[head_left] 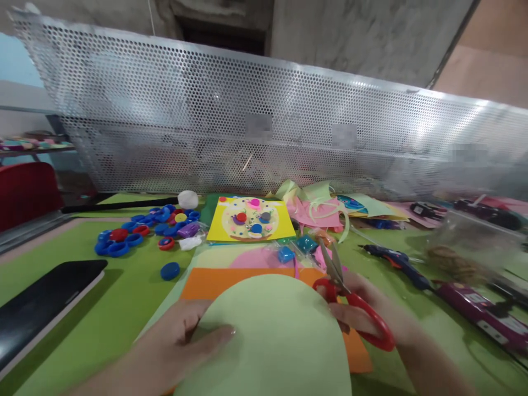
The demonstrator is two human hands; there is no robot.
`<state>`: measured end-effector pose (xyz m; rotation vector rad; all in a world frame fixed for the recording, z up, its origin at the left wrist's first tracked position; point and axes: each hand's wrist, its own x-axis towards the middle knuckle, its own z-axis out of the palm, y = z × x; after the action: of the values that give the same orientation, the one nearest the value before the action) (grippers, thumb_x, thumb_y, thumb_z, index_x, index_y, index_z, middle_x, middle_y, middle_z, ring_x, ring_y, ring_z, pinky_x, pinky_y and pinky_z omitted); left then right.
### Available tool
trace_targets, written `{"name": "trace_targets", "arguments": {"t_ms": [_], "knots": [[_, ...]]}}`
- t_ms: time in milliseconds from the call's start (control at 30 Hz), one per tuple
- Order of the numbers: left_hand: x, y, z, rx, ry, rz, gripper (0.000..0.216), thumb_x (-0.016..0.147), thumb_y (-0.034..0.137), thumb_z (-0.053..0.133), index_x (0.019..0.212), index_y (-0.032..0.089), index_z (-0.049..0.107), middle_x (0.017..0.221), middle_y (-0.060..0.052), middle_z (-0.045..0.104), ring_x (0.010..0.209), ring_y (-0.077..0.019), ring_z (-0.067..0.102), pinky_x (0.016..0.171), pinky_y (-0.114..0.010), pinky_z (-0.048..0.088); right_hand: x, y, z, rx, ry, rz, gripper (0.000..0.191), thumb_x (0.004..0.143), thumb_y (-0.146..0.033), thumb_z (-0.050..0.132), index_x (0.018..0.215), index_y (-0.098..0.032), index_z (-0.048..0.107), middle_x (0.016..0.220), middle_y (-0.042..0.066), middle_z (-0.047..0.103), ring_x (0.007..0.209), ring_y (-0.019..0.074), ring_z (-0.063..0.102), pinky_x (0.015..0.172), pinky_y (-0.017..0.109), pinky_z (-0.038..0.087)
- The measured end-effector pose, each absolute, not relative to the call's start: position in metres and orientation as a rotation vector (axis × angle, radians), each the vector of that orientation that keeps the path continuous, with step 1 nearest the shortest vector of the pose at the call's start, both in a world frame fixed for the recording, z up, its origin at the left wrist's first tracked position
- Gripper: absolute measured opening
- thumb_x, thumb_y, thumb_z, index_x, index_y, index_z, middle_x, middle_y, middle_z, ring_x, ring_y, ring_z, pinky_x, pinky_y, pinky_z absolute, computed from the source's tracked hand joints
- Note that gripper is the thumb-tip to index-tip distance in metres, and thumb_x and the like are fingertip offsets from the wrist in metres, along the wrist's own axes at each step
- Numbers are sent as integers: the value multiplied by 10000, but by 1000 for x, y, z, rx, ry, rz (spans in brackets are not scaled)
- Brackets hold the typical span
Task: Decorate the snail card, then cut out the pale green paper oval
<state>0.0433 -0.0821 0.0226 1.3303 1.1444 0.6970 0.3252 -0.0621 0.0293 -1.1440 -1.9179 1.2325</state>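
A craft workbench: coloured paper scraps (317, 212), bottle caps (140, 231), glue gun (396, 263), perforated metal screen (264, 121).

blue bottle caps (136, 231), yellow collage card (249, 220), glue gun (398, 263), black phone (41, 305)

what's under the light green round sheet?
An orange sheet shows under the light green round sheet, with pink paper behind it. The left hand grips its edge; anything beneath its middle is hidden.

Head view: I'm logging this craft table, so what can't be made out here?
- Round pale green paper sheet: lower part cut off by the bottom edge.
- Red-handled scissors: motion-blurred blades.
- Left hand: fingers hidden under the sheet.
- Clear plastic container at right: blurred contents.
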Motion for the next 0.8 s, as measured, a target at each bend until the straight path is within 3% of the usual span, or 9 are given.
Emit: {"name": "trace_targets", "arguments": {"t_ms": [133,233,433,633,800], "knots": [[45,-83,23,1326,1212,682,253,656,431,667,647,179,662,596,16,723,555,-178,671,470,-206,496,320,-60,31,-1053,-2120,974,143,733,-260,571,634,-187,497,625,-15,451,589,129,451,527,226,439],[46,-84,25,1326,1268,741,249,602,402,708,735,193,681,677,7,745,644,-214,688,525,-237,528,320,-59,26,-1044,-2126,903,129,756,-253,530,648,-190,494,636,-9,455,594,133,454,539,235,445],[46,-77,24,1263,1215,908,264,646,397,687,787,174,687,713,-28,756,700,-240,696,605,-282,554,329,-62,14,-1109,-1862,890,119,772,-315,578,793,-204,538,746,14,528,666,162,515,586,261,471],[44,-80,36,1232,1413,1148,272,693,409,663,875,207,645,618,30,720,585,-171,677,469,-180,512,332,-64,24,-968,-1921,1196,288,753,-483,591,704,-206,527,633,-13,476,537,125,437,500,233,418],[45,-85,42,1225,1414,1111,298,624,450,705,802,218,649,613,40,726,543,-153,661,443,-162,509,335,-68,24,-1017,-1871,1258,442,744,-647,485,851,-225,565,712,43,586,605,178,532,561,285,471]]}}
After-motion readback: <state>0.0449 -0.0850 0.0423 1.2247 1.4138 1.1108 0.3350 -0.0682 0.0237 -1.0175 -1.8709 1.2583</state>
